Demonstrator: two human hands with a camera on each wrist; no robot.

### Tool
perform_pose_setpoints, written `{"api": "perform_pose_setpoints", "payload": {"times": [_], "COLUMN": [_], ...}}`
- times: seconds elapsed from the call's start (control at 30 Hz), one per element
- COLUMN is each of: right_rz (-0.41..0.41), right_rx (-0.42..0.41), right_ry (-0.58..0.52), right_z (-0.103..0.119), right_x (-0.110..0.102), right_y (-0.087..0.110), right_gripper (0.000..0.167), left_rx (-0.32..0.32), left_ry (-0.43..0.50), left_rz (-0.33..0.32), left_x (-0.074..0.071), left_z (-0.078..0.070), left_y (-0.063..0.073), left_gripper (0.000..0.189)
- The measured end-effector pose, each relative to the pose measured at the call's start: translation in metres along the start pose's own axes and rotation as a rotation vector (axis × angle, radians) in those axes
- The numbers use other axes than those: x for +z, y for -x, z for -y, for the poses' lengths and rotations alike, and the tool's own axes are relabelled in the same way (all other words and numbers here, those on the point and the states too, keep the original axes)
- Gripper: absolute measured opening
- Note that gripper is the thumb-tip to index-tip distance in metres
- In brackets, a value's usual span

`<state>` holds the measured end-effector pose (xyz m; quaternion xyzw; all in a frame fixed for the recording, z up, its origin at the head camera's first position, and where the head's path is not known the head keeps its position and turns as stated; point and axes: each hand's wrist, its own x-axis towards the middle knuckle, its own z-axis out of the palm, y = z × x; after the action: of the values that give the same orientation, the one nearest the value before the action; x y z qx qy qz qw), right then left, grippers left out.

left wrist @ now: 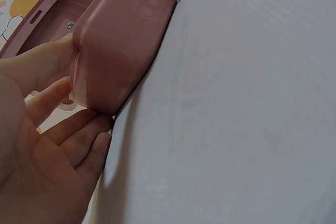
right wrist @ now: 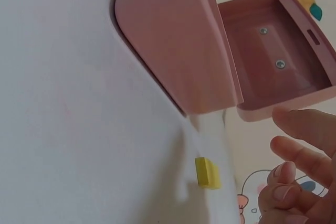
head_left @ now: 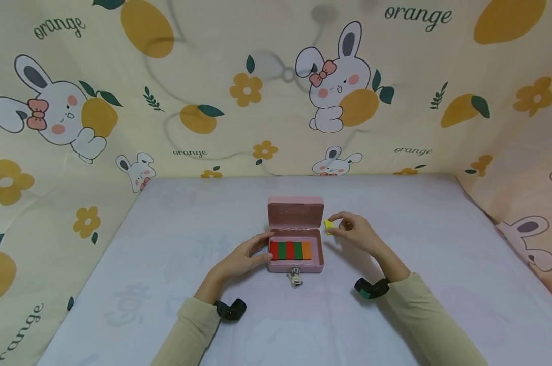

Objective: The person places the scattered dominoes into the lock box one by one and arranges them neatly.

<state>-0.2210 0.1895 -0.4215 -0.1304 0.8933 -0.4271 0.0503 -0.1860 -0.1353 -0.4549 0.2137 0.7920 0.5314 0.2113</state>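
A small pink metal cash box (head_left: 319, 264) stands with its lid (head_left: 296, 216) raised. Inside, red, green and orange blocks (head_left: 290, 250) lie side by side in a row. My left hand (head_left: 245, 258) holds the box's left side, thumb and fingers spread along it. The left wrist view shows the fingertips at the box's wall and lower corner. To the right of the box, my right hand (head_left: 356, 231) hovers close to a yellow block (head_left: 328, 226). A gap between those fingers and the yellow block (right wrist: 207, 173) shows in the right wrist view.
Keys (head_left: 295, 278) hang at the lock on the box's front. A white cloth (head_left: 203, 223) covers the table. Behind it rises a patterned curtain (head_left: 267, 117) with rabbits and oranges. Each wrist wears a black camera (head_left: 232, 309).
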Motion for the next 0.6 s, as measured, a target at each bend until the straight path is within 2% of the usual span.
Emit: {"api": "perform_pose_setpoints", "payload": {"times": [0.33,0.6], "right_rz": [0.007,0.02], "right_rx": [0.067,0.071], "right_ry": [-0.022,-0.034], "right_z": [-0.007,-0.012], "right_x": [0.0,-0.001], "right_y": [-0.005,-0.007], "right_gripper": [0.036,0.038], "left_rx": [-0.008,-0.006], "left_ry": [0.011,0.005], "left_rz": [-0.002,-0.006], "left_x": [0.001,0.001], "left_z": [0.0,-0.002], "left_y": [0.001,0.001], "left_gripper": [0.062,0.062]}}
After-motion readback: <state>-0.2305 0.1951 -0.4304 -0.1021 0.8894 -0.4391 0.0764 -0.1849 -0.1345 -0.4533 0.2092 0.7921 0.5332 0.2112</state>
